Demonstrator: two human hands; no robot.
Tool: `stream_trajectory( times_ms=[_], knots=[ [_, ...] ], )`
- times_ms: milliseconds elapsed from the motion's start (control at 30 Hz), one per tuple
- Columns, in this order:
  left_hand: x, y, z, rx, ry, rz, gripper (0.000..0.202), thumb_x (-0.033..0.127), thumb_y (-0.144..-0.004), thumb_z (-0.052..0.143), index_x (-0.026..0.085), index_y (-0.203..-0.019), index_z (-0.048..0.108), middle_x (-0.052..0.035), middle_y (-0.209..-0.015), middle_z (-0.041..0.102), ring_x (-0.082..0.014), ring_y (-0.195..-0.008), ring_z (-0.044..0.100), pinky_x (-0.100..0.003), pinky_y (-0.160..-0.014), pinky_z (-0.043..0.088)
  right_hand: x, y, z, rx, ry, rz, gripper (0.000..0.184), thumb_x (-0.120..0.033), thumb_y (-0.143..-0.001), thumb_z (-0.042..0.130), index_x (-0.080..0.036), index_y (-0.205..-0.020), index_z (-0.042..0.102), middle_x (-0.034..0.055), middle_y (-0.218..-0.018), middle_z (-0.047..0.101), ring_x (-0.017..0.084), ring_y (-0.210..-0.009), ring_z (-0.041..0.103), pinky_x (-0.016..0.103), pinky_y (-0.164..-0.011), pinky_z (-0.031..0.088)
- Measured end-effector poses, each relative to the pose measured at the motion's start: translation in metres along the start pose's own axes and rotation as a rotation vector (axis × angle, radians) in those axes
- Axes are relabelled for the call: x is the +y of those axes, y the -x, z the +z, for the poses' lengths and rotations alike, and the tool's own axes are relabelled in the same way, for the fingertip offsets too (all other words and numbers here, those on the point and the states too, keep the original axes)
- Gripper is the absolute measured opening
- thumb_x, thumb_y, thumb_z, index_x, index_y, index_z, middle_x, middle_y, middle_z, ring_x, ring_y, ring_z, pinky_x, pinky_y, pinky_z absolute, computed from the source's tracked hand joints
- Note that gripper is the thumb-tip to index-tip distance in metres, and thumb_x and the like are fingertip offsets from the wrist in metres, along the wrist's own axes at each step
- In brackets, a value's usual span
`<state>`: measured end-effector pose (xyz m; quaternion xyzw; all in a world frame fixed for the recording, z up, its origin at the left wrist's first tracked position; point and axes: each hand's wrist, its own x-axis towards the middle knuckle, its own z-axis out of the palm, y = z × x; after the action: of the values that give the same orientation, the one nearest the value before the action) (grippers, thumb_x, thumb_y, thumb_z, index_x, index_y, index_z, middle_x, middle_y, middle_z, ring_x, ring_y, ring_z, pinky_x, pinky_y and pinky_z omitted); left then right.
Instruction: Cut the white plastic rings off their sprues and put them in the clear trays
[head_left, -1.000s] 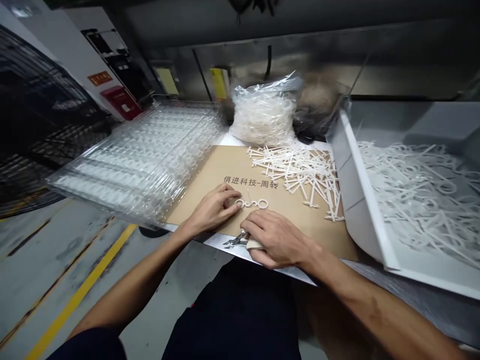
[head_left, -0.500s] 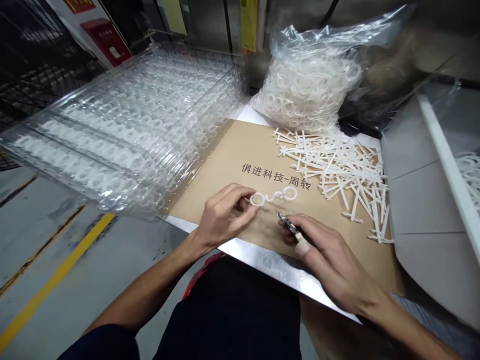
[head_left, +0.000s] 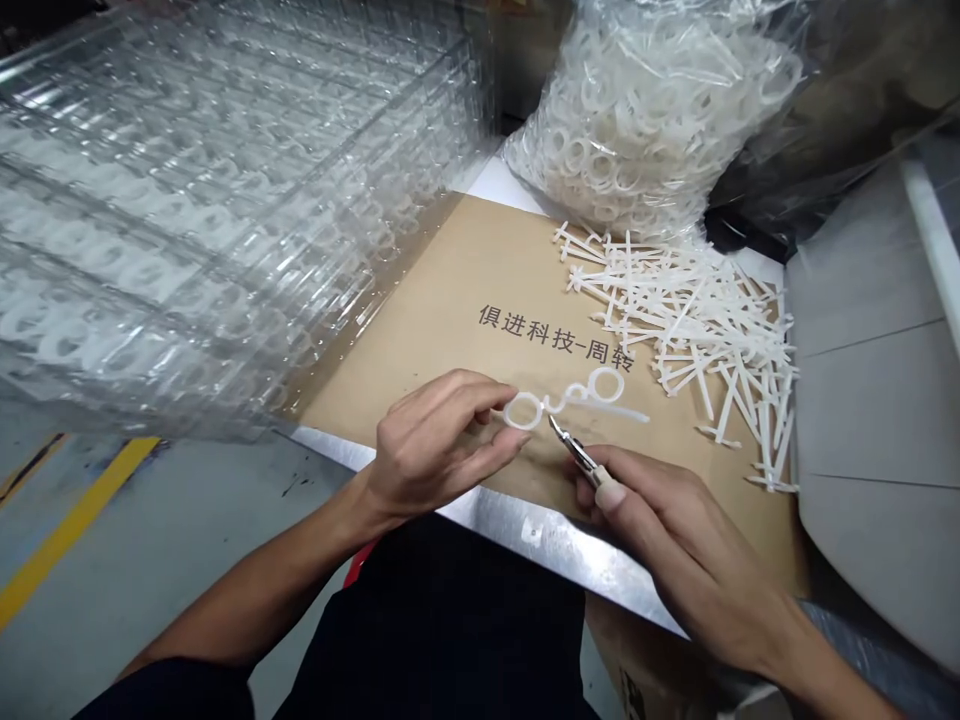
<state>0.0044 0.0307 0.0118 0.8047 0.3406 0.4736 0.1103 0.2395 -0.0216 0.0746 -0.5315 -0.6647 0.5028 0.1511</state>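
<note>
My left hand (head_left: 435, 445) pinches one ring end of a white plastic two-ring part (head_left: 570, 400) held just above a brown cardboard sheet (head_left: 450, 320) with printed characters. My right hand (head_left: 667, 530) grips small metal cutters (head_left: 574, 452), whose tip points at the part's middle, just below the joining runner. A thin white stem sticks out to the right of the part.
A stack of clear plastic blister trays (head_left: 187, 200) fills the left. A clear bag of white rings (head_left: 660, 110) stands at the back. A pile of white cut-off sprue sticks (head_left: 697, 320) lies right of the cardboard. A grey bin wall (head_left: 870, 330) stands at the right.
The view has moved closer and lower. My right hand has turned the cutters and brought their tip up to the part; my left hand still holds the ring end.
</note>
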Motion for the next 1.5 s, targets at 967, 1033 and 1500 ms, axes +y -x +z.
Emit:
stream_trajectory(
  times_ms=[967,1033,1500],
  knots=[
    [0.0040,-0.0004,0.0016,0.000,0.001,0.032,0.022,0.018,-0.087,0.080,0.010,-0.105,0.069,-0.0068,-0.087,0.075,-0.0120,-0.070,0.070,-0.023,-0.068,0.057,0.0024,-0.0018,0.0020,0.001,-0.052,-0.010,0.038,-0.040,-0.114,0.033,-0.021,-0.089,0.055,-0.0013,-0.082,0.060,0.015,-0.074,0.056,0.032,-0.071,0.039],
    [0.0040,-0.0003,0.0018,-0.005,0.002,0.031,0.022,0.019,-0.088,0.079,0.010,-0.105,0.069,-0.0064,-0.087,0.075,-0.0121,-0.070,0.070,-0.023,-0.068,0.057,0.0026,-0.0020,0.0023,0.000,-0.054,-0.009,0.038,-0.040,-0.113,0.033,-0.021,-0.089,0.055,-0.0011,-0.082,0.060,0.015,-0.074,0.056,0.032,-0.071,0.039],
    [0.0058,-0.0020,0.0018,-0.011,-0.024,0.031,0.020,0.021,-0.089,0.077,0.013,-0.105,0.068,-0.0055,-0.086,0.076,-0.0118,-0.069,0.071,-0.022,-0.068,0.058,0.0014,0.0001,0.0024,0.011,-0.052,0.005,0.039,-0.040,-0.113,0.033,-0.021,-0.087,0.055,-0.0003,-0.080,0.058,0.016,-0.072,0.054,0.032,-0.068,0.039]
  ],
)
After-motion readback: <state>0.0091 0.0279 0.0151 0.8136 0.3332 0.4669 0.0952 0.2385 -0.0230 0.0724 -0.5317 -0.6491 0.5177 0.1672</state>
